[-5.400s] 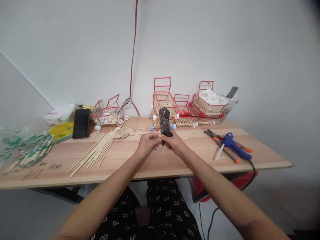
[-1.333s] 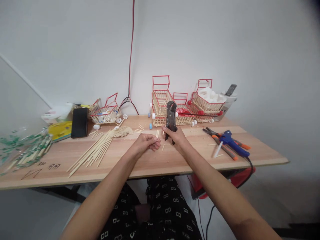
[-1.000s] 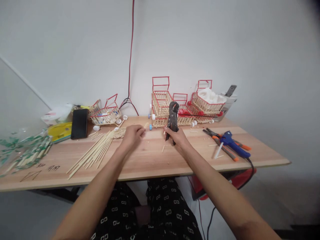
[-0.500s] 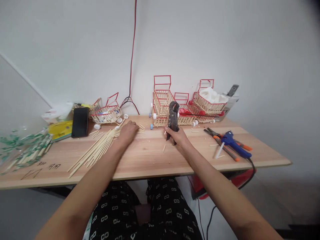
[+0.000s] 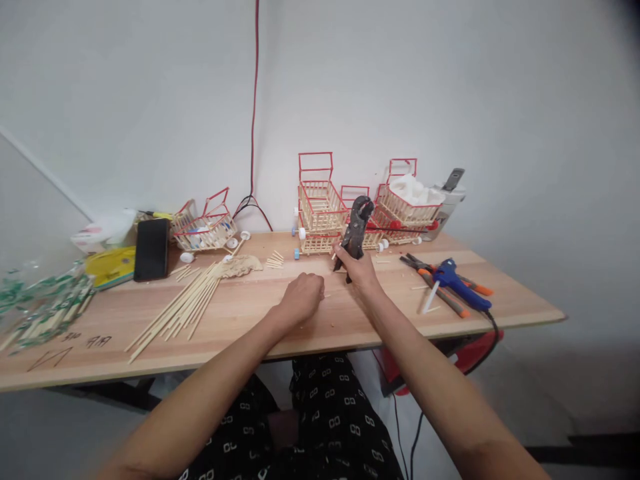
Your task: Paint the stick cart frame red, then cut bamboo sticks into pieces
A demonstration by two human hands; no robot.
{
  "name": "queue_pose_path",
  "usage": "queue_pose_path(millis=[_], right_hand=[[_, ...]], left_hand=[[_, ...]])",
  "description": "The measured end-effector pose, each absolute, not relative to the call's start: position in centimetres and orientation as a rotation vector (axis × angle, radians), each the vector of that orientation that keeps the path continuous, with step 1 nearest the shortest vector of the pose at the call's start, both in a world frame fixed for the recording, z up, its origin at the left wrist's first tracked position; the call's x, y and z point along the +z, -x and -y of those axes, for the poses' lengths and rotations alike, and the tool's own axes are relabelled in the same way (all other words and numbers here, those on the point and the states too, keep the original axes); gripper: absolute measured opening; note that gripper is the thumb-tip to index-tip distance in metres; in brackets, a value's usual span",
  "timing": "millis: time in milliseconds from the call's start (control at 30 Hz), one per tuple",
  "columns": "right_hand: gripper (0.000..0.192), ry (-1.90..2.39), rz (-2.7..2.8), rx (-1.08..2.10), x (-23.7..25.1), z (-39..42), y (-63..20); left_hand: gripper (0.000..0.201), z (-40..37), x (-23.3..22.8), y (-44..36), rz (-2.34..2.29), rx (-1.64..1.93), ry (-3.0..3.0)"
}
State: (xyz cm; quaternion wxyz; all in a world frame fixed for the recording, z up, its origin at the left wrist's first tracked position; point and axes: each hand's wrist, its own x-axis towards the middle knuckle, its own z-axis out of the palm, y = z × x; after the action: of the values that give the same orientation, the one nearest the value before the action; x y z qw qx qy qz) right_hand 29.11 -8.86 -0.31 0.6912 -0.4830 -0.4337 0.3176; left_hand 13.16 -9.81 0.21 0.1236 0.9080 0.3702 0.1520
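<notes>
Grips a scuffed, dark cutter (image 5: 356, 230) in the right hand (image 5: 363, 270), tilted before slatted wooden carts (image 5: 321, 223). Curls the left hand (image 5: 303, 298) separately over the smooth, banded table (image 5: 250, 300), with contents impossible to tell. Has slim pale sticks (image 5: 196, 297) fanned beside a crinkled beige clump (image 5: 240, 267).

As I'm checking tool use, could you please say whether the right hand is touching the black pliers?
Touching: the head view shows the right hand gripping the lower part of the black pliers.
</notes>
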Motion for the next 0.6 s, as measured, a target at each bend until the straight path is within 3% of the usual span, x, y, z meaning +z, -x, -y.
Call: queue_pose_path(millis=[100,233,400,600], right_hand=[[0.037,1.06,0.961,0.74,-0.3,8.9,-29.1],[0.038,1.076,1.041,0.812,-0.3,9.1,-28.7],[0.041,1.148,1.2,0.838,-0.8,9.0,-28.2],[0.043,1.152,1.236,0.848,-1.4,8.8,-28.0]], left_hand=[[0.017,9.0,0.2,-12.7,-1.087,0.534,-2.473],[0.012,7.3,0.0,-11.7,-0.96,0.801,-1.794],[0.03,6.7,-0.5,-11.6,-0.64,0.742,-1.206],[0.031,7.0,-0.8,-12.1,-0.578,0.797,-1.056]])
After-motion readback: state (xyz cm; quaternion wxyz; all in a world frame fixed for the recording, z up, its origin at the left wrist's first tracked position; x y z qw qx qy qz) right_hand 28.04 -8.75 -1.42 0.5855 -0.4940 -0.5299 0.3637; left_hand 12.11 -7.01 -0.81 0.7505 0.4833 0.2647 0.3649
